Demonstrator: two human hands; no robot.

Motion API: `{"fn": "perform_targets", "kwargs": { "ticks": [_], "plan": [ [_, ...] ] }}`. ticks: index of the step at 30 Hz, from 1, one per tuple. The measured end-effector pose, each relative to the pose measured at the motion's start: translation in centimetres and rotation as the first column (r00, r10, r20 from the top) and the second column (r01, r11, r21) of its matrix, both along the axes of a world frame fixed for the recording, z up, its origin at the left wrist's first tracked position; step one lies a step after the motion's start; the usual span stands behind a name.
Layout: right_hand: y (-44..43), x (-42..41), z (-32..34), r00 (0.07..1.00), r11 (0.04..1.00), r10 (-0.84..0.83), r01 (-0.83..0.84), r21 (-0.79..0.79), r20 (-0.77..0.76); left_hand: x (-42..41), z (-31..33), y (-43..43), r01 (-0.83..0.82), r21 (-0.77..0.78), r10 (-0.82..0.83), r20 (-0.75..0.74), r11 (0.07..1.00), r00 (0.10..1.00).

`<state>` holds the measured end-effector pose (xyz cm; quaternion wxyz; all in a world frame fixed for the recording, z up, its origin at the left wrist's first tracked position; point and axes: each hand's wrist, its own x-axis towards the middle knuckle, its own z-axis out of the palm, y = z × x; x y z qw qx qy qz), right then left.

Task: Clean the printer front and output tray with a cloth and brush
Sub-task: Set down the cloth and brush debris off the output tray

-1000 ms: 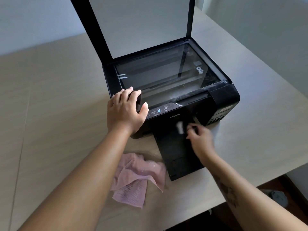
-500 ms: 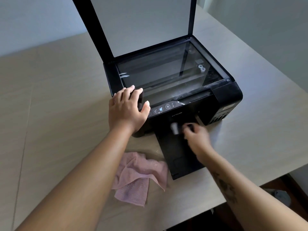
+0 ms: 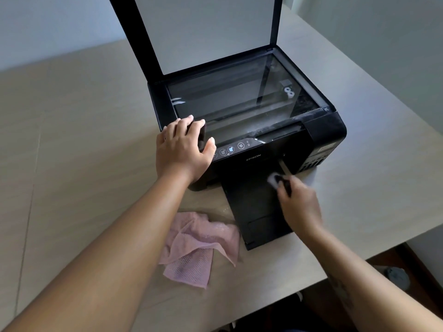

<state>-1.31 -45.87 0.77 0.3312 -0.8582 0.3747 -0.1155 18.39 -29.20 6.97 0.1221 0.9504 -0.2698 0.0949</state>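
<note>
A black printer stands on the table with its scanner lid raised and its output tray pulled out toward me. My left hand rests on the printer's front left corner, fingers over the edge of the scanner glass. My right hand grips a small black-handled brush; its pale bristles sit at the right side of the tray, close to the printer's front. The hand and brush are blurred. A pink cloth lies crumpled on the table left of the tray.
The beige table ends close in front of me and at the right, with dark floor below. White dust lies along the front edge of the scanner glass. A pale wall stands behind the printer.
My right hand has swept the brush from the middle of the tray over to its right side. The left hand has stayed on the printer's corner.
</note>
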Motion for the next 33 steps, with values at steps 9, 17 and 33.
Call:
{"fn": "perform_targets", "kwargs": {
  "ticks": [9, 17, 33],
  "plan": [
    [1.3, -2.2, 0.5, 0.969, 0.968, 0.241, -0.244, -0.061, -0.055, 0.0, 0.0, 0.1, 0.01, 0.003, -0.01, 0.003, 1.0, 1.0],
    [0.5, -3.9, 1.6, 0.881, 0.888, 0.454, -0.434, 0.152, -0.136, 0.0, 0.0, -0.1, 0.008, 0.014, -0.008, 0.0, 1.0, 1.0],
    [1.1, -5.3, 2.7, 0.94, 0.961, 0.276, -0.272, 0.048, -0.2, 0.0, -0.1, 0.2, 0.02, -0.008, -0.02, -0.01, 1.0, 1.0]
  ]
}}
